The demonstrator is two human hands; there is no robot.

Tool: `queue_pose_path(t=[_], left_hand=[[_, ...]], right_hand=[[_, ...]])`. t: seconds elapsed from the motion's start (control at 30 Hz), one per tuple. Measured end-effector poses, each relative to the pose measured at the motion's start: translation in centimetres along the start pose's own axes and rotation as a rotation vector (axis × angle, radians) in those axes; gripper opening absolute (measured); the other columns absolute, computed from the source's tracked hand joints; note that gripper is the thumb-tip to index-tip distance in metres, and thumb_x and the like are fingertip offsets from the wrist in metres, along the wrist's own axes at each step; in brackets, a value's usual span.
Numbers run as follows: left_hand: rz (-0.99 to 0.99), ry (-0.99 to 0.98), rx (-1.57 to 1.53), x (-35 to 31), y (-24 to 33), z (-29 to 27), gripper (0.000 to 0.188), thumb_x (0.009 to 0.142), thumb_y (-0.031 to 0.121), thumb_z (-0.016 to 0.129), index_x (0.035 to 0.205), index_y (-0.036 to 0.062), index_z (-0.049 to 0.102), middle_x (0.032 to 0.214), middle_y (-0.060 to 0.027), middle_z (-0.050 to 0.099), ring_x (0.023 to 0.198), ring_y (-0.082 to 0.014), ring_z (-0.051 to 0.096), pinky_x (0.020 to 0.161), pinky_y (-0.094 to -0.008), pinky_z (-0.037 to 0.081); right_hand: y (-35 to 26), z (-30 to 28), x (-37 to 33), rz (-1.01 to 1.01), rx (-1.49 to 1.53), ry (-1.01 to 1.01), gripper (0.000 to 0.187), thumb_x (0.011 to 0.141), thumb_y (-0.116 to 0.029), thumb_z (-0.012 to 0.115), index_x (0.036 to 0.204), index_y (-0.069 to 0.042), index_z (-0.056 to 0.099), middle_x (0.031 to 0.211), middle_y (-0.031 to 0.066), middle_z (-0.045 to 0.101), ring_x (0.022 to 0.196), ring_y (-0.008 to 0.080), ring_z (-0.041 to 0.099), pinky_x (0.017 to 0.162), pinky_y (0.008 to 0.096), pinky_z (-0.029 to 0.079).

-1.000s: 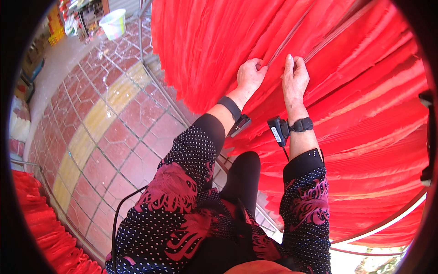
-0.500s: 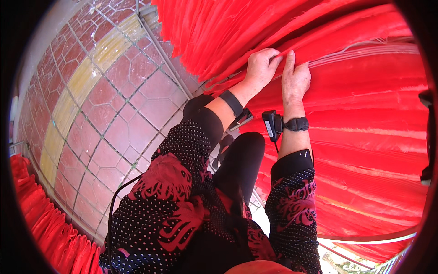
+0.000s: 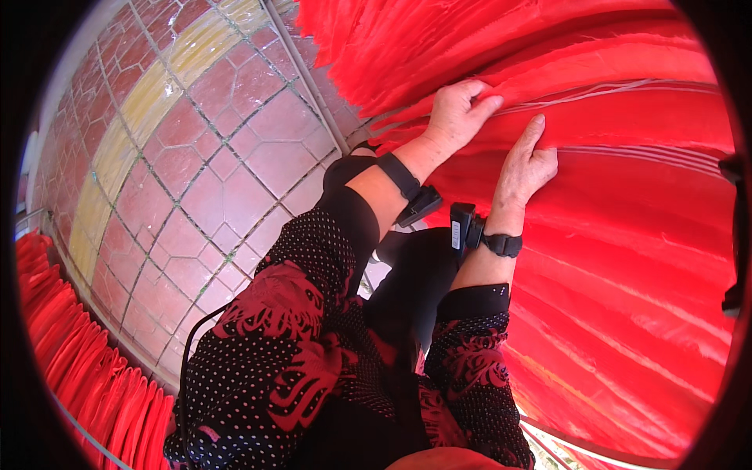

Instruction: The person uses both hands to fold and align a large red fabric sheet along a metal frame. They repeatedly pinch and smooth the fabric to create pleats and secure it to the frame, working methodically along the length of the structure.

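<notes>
Long sheets of bright red cloth (image 3: 611,204) hang in layered folds across the right side. My left hand (image 3: 458,117) is at the upper folds, its fingers curled at a fold edge and its thumb sticking out. Below it to the right, my right hand (image 3: 526,164) has its fingers curled on the edge of another red fold, with the thumb raised. Between the two hands runs a red band of cloth. Thin pale cords (image 3: 595,92) lie along its upper side, and pale lines run along its lower side. My fingertips are partly hidden by the cloth.
A metal rail (image 3: 309,78) runs beside the cloth on the left. Pink and red floor tiles (image 3: 211,196) with a yellow stripe (image 3: 129,133) lie beyond it. More pleated red cloth (image 3: 86,368) is at the lower left. A curved bar (image 3: 595,448) passes under the cloth at lower right.
My right hand has moved down and right, away from the left hand. The folds between them have spread, showing more of the red band. My left hand has shifted slightly, its thumb now farther from its fingers.
</notes>
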State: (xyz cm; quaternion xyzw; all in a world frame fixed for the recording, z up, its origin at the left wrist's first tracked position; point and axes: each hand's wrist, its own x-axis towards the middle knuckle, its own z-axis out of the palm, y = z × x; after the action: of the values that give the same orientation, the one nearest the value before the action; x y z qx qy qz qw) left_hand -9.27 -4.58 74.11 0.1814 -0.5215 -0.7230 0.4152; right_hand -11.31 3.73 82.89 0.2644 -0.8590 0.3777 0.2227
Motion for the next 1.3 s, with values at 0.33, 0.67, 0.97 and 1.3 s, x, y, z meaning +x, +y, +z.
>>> queue_pose_path(t=[0.33, 0.67, 0.97, 1.3], left_hand=[[-0.010, -0.146, 0.167, 1.6, 5.3, 0.0, 0.027, 0.088, 0.023, 0.074, 0.098, -0.0009, 0.072, 0.080, -0.0135, 0.072, 0.070, -0.0105, 0.064, 0.064, -0.0298, 0.051], [-0.063, -0.060, 0.009, 2.4, 6.2, 0.1, 0.028, 0.084, 0.024, 0.074, 0.091, -0.0029, 0.071, 0.075, -0.0189, 0.069, 0.063, -0.0200, 0.064, 0.063, -0.0333, 0.051], [-0.279, -0.258, 0.372, 2.3, 3.5, -1.7, 0.024, 0.085, 0.020, 0.076, 0.093, -0.0026, 0.073, 0.073, -0.0029, 0.069, 0.065, -0.0068, 0.056, 0.061, -0.0294, 0.049], [-0.255, -0.138, 0.400, 2.8, 0.9, -2.0, 0.034, 0.080, 0.029, 0.076, 0.097, -0.0004, 0.073, 0.085, -0.0186, 0.071, 0.082, -0.0293, 0.067, 0.077, -0.0380, 0.054]], right_hand=[[-2.2, -0.8, 0.2, 0.105, -0.062, -0.085, 0.030, 0.099, -0.023, 0.061, 0.103, 0.006, 0.069, 0.093, 0.0206, 0.072, 0.080, 0.0302, 0.071, 0.072, 0.0376, 0.055], [0.7, -1.3, -1.4, -0.017, 0.164, -0.002, 0.024, 0.100, -0.013, 0.058, 0.108, 0.010, 0.064, 0.103, 0.0228, 0.068, 0.090, 0.0327, 0.065, 0.081, 0.0395, 0.051], [1.7, -1.3, -2.1, -0.054, 0.215, -0.019, 0.021, 0.098, -0.009, 0.059, 0.107, 0.010, 0.063, 0.103, 0.0217, 0.067, 0.091, 0.0323, 0.063, 0.083, 0.0399, 0.049], [2.5, -1.4, -2.4, 0.008, 0.284, 0.013, 0.021, 0.099, -0.010, 0.059, 0.109, 0.008, 0.064, 0.105, 0.0201, 0.067, 0.091, 0.0298, 0.062, 0.084, 0.0388, 0.049]])
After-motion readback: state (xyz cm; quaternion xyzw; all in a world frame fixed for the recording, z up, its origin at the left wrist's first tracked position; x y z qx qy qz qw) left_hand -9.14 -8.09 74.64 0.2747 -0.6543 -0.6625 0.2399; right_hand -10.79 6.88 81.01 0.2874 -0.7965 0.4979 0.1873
